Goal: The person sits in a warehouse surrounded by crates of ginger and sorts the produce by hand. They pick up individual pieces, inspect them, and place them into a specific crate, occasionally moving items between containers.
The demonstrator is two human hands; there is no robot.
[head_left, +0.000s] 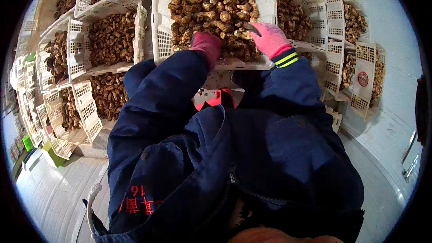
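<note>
Before me is a white plastic crate (163,17) full of soil-stained brown mushrooms (216,3). My left hand (206,45), in a dark pink glove, is over the crate's near part, back turned up. Its fingers are bent down and mostly hidden, so any grip cannot be seen. Over the near right part is my right hand (271,39), in a lighter pink glove with dark-coated fingertips. Those fingertips are beside a pale mushroom (242,34); whether they hold it is unclear.
More mushroom-filled white crates stand on the left (111,40) and right (293,15), some stacked or tilted. A pale wall (395,47) curves along the right. Ribbed light flooring (74,182) lies behind me at the left. A red object (216,99) shows below the near crate edge.
</note>
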